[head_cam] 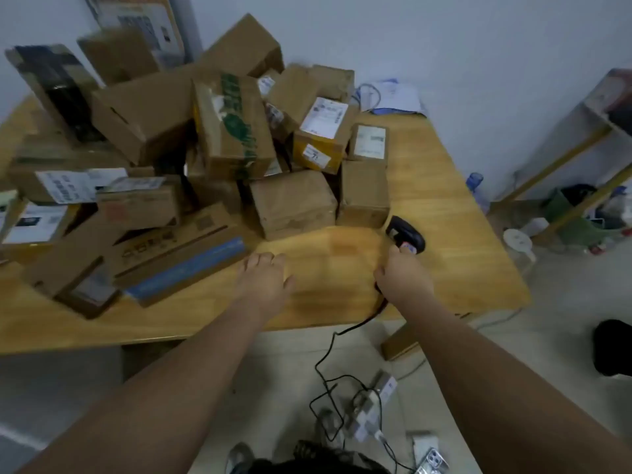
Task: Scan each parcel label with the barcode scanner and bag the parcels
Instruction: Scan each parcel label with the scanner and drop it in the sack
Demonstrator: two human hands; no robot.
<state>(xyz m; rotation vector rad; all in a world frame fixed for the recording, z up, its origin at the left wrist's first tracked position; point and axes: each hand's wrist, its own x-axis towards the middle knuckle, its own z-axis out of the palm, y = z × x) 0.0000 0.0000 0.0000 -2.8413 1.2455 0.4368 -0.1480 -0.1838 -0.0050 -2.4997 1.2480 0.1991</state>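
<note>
Facing brown cardboard parcels (294,200), presumably for scanning, the black corded barcode scanner (407,235) is clamped by the fingers of the right hand (403,281); the left hand (265,276) is held slack, empty.

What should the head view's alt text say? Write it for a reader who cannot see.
A person's right hand grips a black barcode scanner over a wooden table, while the left hand is open beside a heap of cardboard parcels. The scanner's cable trails to the floor.
</note>
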